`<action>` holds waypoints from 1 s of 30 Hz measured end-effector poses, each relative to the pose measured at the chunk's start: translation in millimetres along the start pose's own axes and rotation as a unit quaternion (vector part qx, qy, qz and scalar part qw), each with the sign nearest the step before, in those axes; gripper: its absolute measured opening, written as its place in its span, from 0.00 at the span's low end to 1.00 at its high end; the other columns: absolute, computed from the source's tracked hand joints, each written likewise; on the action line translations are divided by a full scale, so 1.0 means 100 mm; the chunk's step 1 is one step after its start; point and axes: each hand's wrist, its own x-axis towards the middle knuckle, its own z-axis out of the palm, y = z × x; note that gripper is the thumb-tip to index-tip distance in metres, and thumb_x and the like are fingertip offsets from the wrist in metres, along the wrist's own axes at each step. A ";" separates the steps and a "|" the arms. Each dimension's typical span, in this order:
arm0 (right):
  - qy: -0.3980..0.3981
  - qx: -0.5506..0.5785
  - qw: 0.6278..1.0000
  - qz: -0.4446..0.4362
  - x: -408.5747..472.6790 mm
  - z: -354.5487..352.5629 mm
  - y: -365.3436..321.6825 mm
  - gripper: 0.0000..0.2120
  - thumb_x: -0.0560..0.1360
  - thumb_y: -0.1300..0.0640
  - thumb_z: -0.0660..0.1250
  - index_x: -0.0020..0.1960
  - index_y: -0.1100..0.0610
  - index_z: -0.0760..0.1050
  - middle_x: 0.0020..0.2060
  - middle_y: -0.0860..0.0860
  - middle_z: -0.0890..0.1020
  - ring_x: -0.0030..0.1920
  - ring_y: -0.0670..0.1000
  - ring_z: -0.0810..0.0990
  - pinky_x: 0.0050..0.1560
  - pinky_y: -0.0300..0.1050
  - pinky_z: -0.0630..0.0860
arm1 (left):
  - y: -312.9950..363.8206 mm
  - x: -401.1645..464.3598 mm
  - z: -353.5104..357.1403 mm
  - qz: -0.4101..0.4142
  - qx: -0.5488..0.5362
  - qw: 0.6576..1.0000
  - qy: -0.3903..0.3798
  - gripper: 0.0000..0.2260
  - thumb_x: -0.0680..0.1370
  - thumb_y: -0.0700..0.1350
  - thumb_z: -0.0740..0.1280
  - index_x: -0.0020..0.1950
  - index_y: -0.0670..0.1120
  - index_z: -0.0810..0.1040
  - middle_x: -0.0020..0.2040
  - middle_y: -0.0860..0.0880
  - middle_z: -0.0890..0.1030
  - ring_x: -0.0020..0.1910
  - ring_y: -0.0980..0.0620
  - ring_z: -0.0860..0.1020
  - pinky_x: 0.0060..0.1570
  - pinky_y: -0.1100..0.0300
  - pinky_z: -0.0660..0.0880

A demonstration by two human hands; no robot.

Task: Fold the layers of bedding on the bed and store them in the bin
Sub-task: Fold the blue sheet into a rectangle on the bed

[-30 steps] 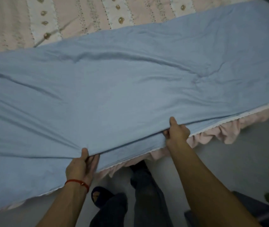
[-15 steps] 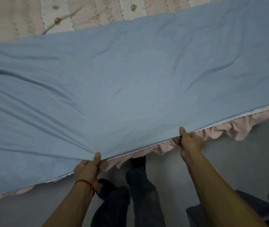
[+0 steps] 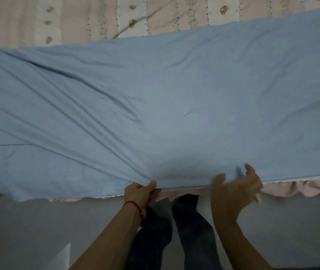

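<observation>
Blue sheet (image 3: 174,106) lies spread in a long band across the bed, its near edge along the mattress side. The left hand (image 3: 138,193) pinches that edge, creases fanning out from the grip. The right hand (image 3: 237,189) hovers just beside the edge, blurred, fingers spread and holding nothing. To fold well, grip with both hands, keep the edge taut, and match the 2 edges. Beneath lies a pink quilted bedspread (image 3: 96,18).

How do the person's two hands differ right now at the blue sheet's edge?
The left hand pinches the blue sheet at its near edge; the right hand is spread open, gripping nothing. The left wrist wears a red string; the right is bare and blurred. Both are at the near bed edge.
</observation>
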 end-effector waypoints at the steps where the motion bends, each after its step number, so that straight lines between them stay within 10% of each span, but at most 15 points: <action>1: -0.048 -0.042 0.993 -0.095 -0.14 0.11 -0.18 0.26 0.71 0.59 0.71 0.68 0.56 0.72 0.64 0.58 0.73 0.64 0.61 0.72 0.63 0.62 0.70 | 0.06 0.00 -0.04 -0.012 0.003 1.000 0.002 0.09 0.75 0.37 0.75 0.45 0.37 0.76 0.47 0.35 0.82 0.35 0.45 0.83 0.34 0.55 0.83; 7: -0.303 -0.091 0.856 -0.410 -0.83 1.19 -1.12 0.26 0.79 0.53 0.62 0.77 0.52 0.68 0.75 0.61 0.70 0.74 0.64 0.68 0.75 0.62 0.65 | 0.89 0.40 -1.08 0.073 0.091 0.974 0.194 0.22 0.63 0.58 0.79 0.42 0.40 0.82 0.45 0.36 0.83 0.45 0.39 0.82 0.50 0.38 0.82; 11: -0.323 -0.257 0.826 -0.385 -0.92 1.64 -1.28 0.33 0.80 0.46 0.65 0.82 0.48 0.58 0.80 0.60 0.61 0.78 0.68 0.60 0.74 0.70 0.59 | 1.67 0.69 -2.06 0.140 0.316 0.884 0.315 0.36 0.74 0.58 0.71 0.75 0.42 0.66 0.73 0.35 0.67 0.71 0.35 0.66 0.71 0.45 0.64; 15: -0.365 -0.342 0.792 -0.349 -0.89 1.88 -1.34 0.33 0.82 0.46 0.62 0.83 0.47 0.50 0.82 0.59 0.50 0.80 0.68 0.49 0.74 0.71 0.52 | 2.15 1.05 -2.76 0.173 0.461 0.850 0.188 0.44 0.66 0.59 0.58 0.82 0.46 0.56 0.77 0.36 0.65 0.72 0.35 0.68 0.72 0.46 0.66; 20: -0.350 -0.411 0.788 -0.298 -0.88 2.17 -1.41 0.32 0.80 0.54 0.67 0.81 0.50 0.60 0.79 0.63 0.58 0.76 0.72 0.54 0.68 0.79 0.57 | 2.28 1.20 -3.06 0.097 0.593 0.799 0.028 0.51 0.67 0.56 0.64 0.82 0.52 0.37 0.82 0.40 0.45 0.79 0.36 0.55 0.75 0.48 0.60; 30: -0.283 -0.420 0.795 -0.334 -0.84 2.15 -1.21 0.37 0.70 0.57 0.78 0.74 0.53 0.65 0.72 0.65 0.66 0.70 0.72 0.62 0.55 0.80 0.64 | 2.56 1.26 -3.28 0.079 0.559 0.817 -0.113 0.51 0.62 0.57 0.59 0.82 0.54 0.39 0.83 0.42 0.46 0.78 0.39 0.58 0.76 0.51 0.60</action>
